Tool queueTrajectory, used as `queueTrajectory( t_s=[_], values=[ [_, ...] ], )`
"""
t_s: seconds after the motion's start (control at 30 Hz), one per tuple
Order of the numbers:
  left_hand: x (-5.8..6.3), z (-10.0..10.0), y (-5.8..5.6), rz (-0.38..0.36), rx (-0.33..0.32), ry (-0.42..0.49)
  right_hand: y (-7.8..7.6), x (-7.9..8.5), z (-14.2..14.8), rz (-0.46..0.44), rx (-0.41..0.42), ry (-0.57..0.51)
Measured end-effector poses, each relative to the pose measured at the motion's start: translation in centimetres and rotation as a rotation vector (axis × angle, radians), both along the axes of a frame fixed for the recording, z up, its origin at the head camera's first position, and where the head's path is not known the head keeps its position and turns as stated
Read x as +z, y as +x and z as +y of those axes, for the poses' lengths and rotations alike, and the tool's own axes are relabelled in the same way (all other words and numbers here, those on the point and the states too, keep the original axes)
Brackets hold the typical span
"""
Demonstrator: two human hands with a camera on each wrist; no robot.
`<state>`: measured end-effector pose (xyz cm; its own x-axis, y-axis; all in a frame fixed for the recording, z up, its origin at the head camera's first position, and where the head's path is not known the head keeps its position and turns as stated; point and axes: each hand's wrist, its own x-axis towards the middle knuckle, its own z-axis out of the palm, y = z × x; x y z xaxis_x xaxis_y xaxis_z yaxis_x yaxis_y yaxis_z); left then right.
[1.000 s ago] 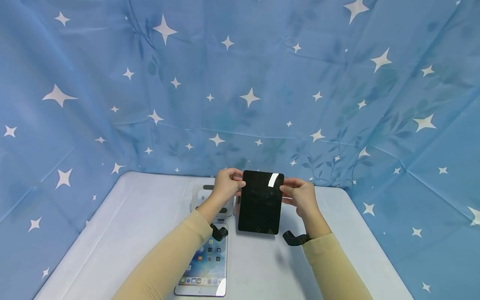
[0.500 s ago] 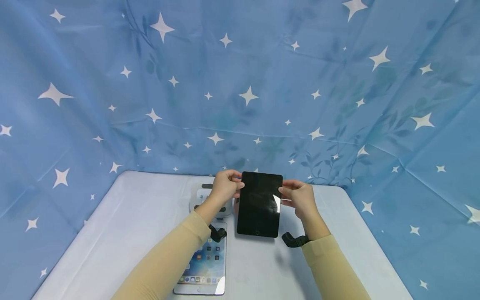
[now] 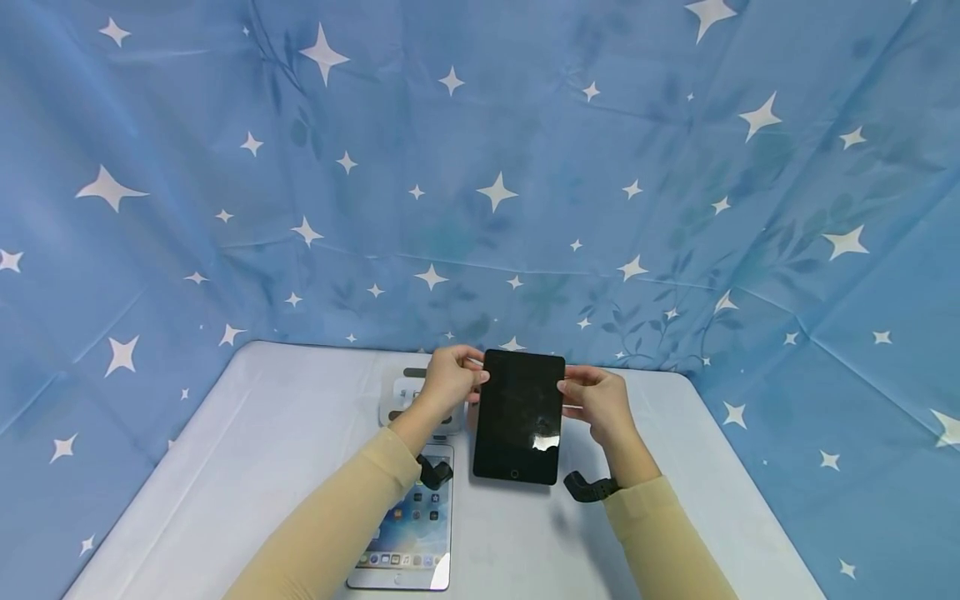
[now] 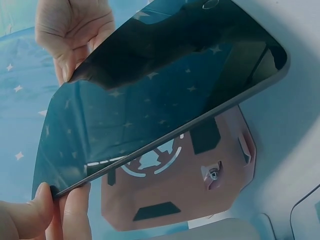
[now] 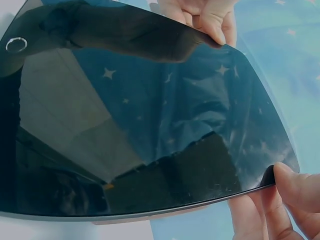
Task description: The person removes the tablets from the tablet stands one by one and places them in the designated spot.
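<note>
While left fingers [image 4: 40,206] and right fingers [image 5: 296,187] pinch black tablet [image 3: 517,408] at opposite edges, tablet has come slightly lower; remains hand-held, pink flat piece [image 4: 192,187] behind, near left fingers.

No words, brands or numbers can be read. The white tablet [image 3: 420,537], well in from the far edge of the table [image 3: 285,417], displays rows of app icons [image 3: 406,560] too small to make out. The pink case [image 4: 192,195] behind the black tablet [image 3: 517,408] carries a white round emblem [image 4: 150,160], partly covered; the black tablet bears a plain ring [image 5: 16,45].
</note>
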<state>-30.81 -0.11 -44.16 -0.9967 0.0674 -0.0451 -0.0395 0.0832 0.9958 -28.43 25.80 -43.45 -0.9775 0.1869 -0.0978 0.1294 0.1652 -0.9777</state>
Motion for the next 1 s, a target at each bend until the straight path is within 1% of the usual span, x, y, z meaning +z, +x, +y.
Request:
queueTrajectory(
  t_s=[0.1,0.3,0.57,0.8,1.0],
  values=[
    [-0.1,0.0,0.1,-0.008,0.003,-0.012,0.1,-0.2,0.0,-0.009,-0.004,0.009],
    [-0.7,0.1,0.2,-0.009,0.001,-0.036,0.2,-0.6,0.2,-0.023,0.002,-0.008],
    [-1.0,0.2,0.4,-0.016,0.003,-0.068,0.5,-1.0,0.1,-0.029,-0.001,-0.014],
    [-1.3,0.1,0.6,-0.041,0.002,-0.043,0.5,-1.5,0.2,-0.045,-0.008,-0.011],
    [-1.6,0.1,0.9,-0.040,-0.013,-0.028,0.9,-1.8,0.2,-0.056,0.003,-0.014]
  ],
)
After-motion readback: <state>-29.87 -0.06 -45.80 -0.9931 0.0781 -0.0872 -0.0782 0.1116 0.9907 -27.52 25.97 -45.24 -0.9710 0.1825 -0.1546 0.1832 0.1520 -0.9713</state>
